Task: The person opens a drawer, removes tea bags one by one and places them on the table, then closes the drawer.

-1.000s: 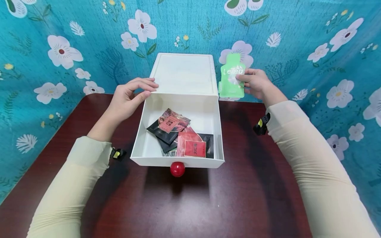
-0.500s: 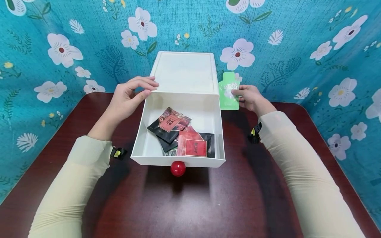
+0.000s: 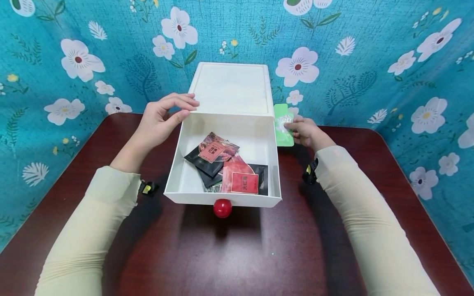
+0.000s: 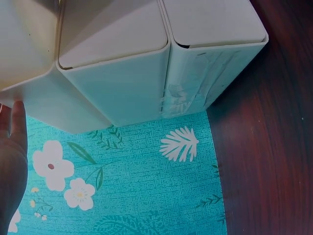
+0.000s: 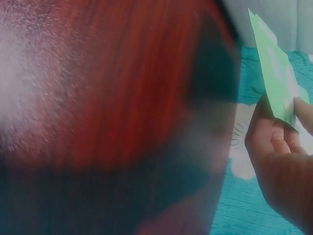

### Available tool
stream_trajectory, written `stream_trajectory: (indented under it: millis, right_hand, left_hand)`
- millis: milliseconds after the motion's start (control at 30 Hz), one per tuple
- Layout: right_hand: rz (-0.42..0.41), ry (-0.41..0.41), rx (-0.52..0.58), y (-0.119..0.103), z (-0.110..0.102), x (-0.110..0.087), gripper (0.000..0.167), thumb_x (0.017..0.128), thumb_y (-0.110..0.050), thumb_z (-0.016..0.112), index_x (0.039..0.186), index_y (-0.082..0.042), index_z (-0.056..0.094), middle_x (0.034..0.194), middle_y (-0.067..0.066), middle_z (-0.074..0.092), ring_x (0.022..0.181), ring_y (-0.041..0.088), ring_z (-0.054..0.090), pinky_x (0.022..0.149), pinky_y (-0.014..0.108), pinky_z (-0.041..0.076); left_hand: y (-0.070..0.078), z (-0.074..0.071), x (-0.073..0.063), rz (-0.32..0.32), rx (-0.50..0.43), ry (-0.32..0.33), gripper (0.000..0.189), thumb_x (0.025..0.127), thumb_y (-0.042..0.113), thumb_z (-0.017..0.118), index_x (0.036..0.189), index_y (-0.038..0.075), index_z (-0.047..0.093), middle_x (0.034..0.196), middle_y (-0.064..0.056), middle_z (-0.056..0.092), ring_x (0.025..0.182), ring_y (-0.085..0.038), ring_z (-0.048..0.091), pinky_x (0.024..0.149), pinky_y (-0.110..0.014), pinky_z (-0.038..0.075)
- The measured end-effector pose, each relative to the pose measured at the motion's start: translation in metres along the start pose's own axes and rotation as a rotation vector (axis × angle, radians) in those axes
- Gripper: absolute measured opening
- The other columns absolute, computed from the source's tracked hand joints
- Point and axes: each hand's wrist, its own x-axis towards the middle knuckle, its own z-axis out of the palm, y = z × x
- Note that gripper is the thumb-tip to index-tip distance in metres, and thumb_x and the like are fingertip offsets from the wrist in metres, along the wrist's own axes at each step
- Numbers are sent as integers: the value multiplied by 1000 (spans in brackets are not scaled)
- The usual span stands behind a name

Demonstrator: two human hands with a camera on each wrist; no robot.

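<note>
Right hand (image 3: pixel 306 132) with green packet (image 3: pixel 282 135) between thumb (image 5: pixel 304 114) and fingers (image 5: pixel 279 144)

2 arms (image 3: pixel 75 234) forward; right hand (image 3: pixel 306 132) in pinch

Teal backdrop (image 3: pixel 237 24) — floral, dark table (image 3: pixel 281 250) (glossy)
</note>
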Motion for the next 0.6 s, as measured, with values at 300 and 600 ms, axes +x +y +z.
stream_trajectory:
  millis: [300,600]
  right_hand:
    - [70,45,-116,15,5,15,22,101,-22,58,121,-14,52,113,0,53,97,12,53,71,20,55]
    - [86,81,-200,20,11,21,44,101,-23,59,141,-9,46,116,2,52,101,15,52,81,24,55]
  left_hand:
    - [-2,1,1,12,-4,3,16,97,6,62,106,-3,72,114,8,71,131,-15,55,98,-21,53]
    - [-4,0,0,5,-12,7,16,96,5,63,107,-3,72,114,7,71,131,-16,56,98,-22,53]
